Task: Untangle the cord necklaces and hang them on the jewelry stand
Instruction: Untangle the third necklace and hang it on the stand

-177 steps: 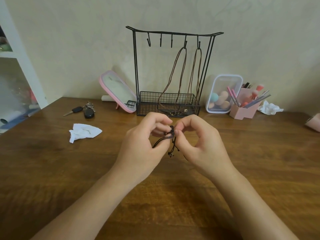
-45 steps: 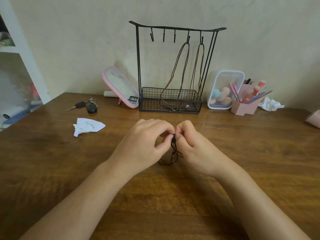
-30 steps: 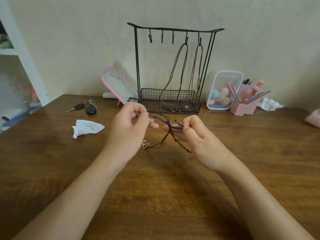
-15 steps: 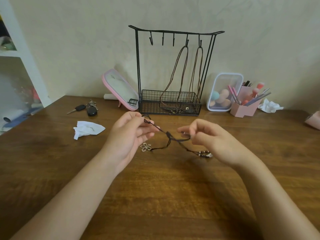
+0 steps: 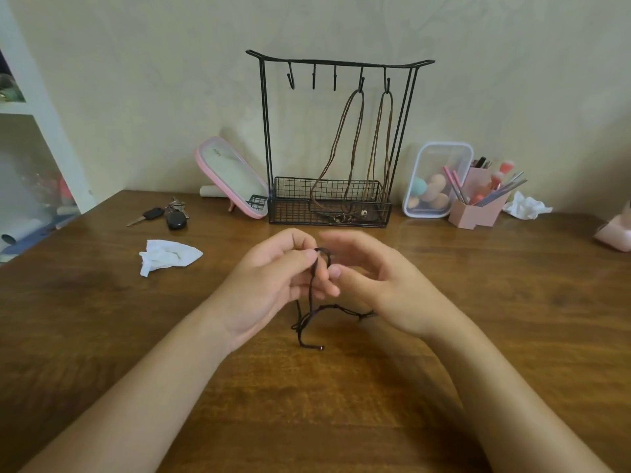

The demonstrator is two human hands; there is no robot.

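Note:
A dark cord necklace (image 5: 311, 303) dangles between my hands above the wooden table (image 5: 102, 319). My left hand (image 5: 273, 285) pinches its upper loop between thumb and fingers. My right hand (image 5: 379, 285) sits close beside it, fingers loosely curled, thumb touching the loop; the cord's knotted strand runs under its palm. One beaded end rests on the table. The black wire jewelry stand (image 5: 336, 138) stands at the back with two brown cord necklaces (image 5: 362, 148) hanging from its two right hooks into its basket. Three left hooks are bare.
A pink mirror (image 5: 232, 177) leans left of the stand. Keys (image 5: 167, 215) and a crumpled white tissue (image 5: 167, 257) lie at left. At right stand a clear box of sponges (image 5: 435, 180), a pink holder with brushes (image 5: 478, 203) and another tissue (image 5: 526, 206).
My hands have come back together from being spread apart. The cord, stretched sideways between them half a second ago, now hangs down in a loop from my left fingers.

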